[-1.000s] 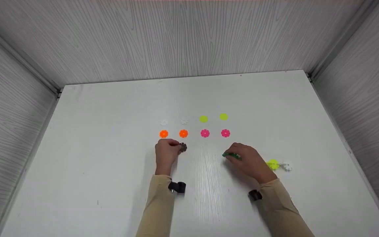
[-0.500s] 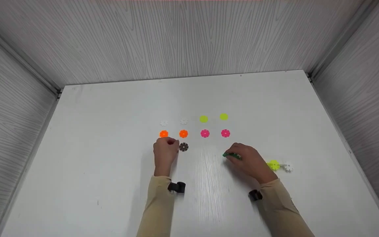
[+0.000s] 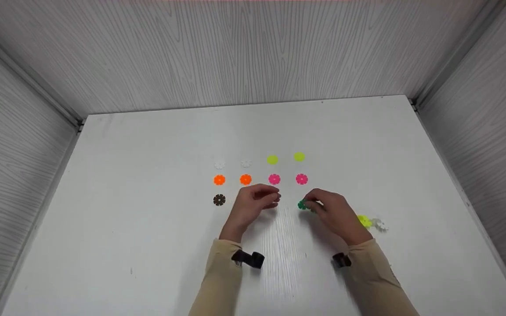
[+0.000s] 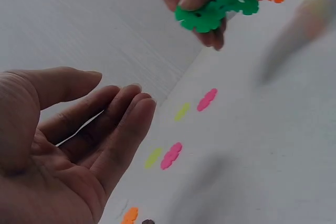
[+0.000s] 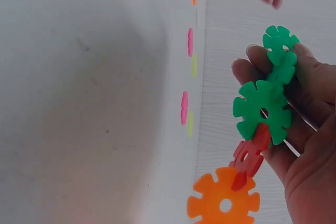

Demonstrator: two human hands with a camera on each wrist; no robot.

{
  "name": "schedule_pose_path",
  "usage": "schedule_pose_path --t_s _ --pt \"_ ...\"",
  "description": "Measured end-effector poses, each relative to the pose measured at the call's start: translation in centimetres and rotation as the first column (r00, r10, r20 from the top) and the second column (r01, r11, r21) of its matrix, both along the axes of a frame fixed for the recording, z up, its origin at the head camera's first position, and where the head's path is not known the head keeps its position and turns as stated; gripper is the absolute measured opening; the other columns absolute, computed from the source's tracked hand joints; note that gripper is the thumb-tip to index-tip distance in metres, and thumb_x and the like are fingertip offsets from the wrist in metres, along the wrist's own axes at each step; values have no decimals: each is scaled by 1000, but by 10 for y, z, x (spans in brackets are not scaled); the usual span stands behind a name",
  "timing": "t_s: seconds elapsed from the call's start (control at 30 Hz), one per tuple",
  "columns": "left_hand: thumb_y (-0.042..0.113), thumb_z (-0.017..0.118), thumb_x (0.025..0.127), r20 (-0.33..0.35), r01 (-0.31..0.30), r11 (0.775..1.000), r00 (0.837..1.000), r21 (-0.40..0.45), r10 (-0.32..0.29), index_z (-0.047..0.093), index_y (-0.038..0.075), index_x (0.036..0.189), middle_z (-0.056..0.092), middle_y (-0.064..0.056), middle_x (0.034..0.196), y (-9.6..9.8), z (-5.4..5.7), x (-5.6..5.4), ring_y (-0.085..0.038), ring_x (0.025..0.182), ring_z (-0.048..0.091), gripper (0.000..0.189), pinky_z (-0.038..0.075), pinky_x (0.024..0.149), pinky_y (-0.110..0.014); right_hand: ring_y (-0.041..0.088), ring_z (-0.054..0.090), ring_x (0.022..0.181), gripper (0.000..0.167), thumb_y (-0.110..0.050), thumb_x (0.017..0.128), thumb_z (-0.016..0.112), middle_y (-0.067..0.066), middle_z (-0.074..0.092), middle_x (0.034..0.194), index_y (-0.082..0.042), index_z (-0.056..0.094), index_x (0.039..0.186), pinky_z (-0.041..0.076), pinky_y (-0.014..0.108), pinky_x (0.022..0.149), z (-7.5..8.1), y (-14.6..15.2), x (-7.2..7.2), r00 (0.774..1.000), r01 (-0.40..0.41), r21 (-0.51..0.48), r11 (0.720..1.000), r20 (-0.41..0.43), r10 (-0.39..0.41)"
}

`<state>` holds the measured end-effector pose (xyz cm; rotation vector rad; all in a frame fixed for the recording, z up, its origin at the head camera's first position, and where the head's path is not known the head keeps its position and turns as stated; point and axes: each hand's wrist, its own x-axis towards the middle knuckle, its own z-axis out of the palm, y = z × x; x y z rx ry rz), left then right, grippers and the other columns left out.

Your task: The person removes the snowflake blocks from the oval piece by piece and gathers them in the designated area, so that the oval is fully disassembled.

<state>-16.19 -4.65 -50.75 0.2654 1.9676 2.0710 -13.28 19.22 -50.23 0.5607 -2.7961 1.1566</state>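
Observation:
My left hand (image 3: 251,207) hovers over the table with its fingers loosely bent and nothing in them; the left wrist view shows its bare palm (image 4: 58,182). To its right, my right hand (image 3: 334,215) pinches the green end of a chain of interlocking notched plastic discs. In the right wrist view the chain runs from several green discs (image 5: 262,111) through a red disc (image 5: 247,158) to an orange disc (image 5: 223,198). Its yellow disc (image 3: 364,221) and white end (image 3: 381,225) stick out beyond the right wrist. A brown disc (image 3: 219,199) lies left of my left hand.
Beyond the hands, loose discs lie in rows on the white table (image 3: 125,184): orange discs (image 3: 219,180), pink discs (image 3: 301,179), white discs (image 3: 219,164) and yellow-green discs (image 3: 272,159). Grey wood-grain panels (image 3: 253,52) enclose the table's back and sides.
My left hand has let go of a brown disc and moved right, uncovering another brown disc on its left. The right hand stays in place, its green end now turned more face-on.

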Motion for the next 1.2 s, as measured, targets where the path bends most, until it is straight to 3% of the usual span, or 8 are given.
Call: schedule_pose_path --t_s 0.1,0.2,0.4,0.53,0.63,0.77,0.93,1.2 --pt "10 71 91 -82 51 992 995 -111 -60 69 -1 113 69 -10 106 13 -4 5 -25 100 65 25 55 86 -33 9 59 82 8 -12 92 70 -10 66 90 -15 69 99 55 33 81 -1 -1 1 1000 -19 3 1000 -21 19" --pt "8 71 91 -148 82 985 983 -154 -105 69 -1 114 69 -11 107 24 -6 8 -23 100 63 25 53 85 -33 8 60 83 10 -10 90 71 -11 65 91 -17 70 98 55 33 80 -2 -1 0 996 -58 -20 998 -68 57" --pt "-2 70 88 -191 88 988 975 -127 -111 69 -7 103 69 -16 100 34 19 22 -26 95 64 16 54 84 -34 8 59 88 13 -6 88 73 -13 61 95 -17 71 94 53 28 78 -5 0 -3 975 -157 -78 985 -173 141" --pt "3 73 87 -200 44 986 977 -162 -77 72 -1 98 70 -10 96 36 5 18 -22 92 64 12 54 78 -33 7 58 90 11 -7 89 73 -12 60 97 -16 71 94 53 27 78 -6 -1 -4 970 -167 -94 981 -193 147" --pt "10 76 86 -178 11 983 983 -185 -44 75 6 97 70 -4 95 35 -10 13 -20 89 64 11 53 73 -31 5 58 92 10 -13 90 73 -14 61 100 -18 70 98 53 29 81 -7 0 -3 978 -126 -68 990 -174 113" --pt "8 75 86 -116 -32 989 993 -144 15 75 5 94 69 -3 91 34 -13 13 -19 81 66 9 56 72 -30 6 59 97 17 -18 89 75 -12 62 104 -19 69 104 53 33 85 -8 2 0 987 -88 -32 996 -140 83" --pt "1 72 86 -20 -54 997 998 -64 53 73 0 96 68 -8 91 35 -13 14 -21 80 68 9 59 76 -31 15 62 100 21 -14 87 76 -5 65 104 -17 68 106 52 38 88 -9 4 0 991 -100 0 995 -94 99" --pt "-3 72 86 128 -114 990 986 78 103 71 -6 98 69 -15 92 39 -12 16 -23 82 69 12 59 77 -34 12 59 91 14 -11 87 75 -9 64 97 -16 70 99 53 36 84 -8 6 0 996 -76 59 995 -48 79"
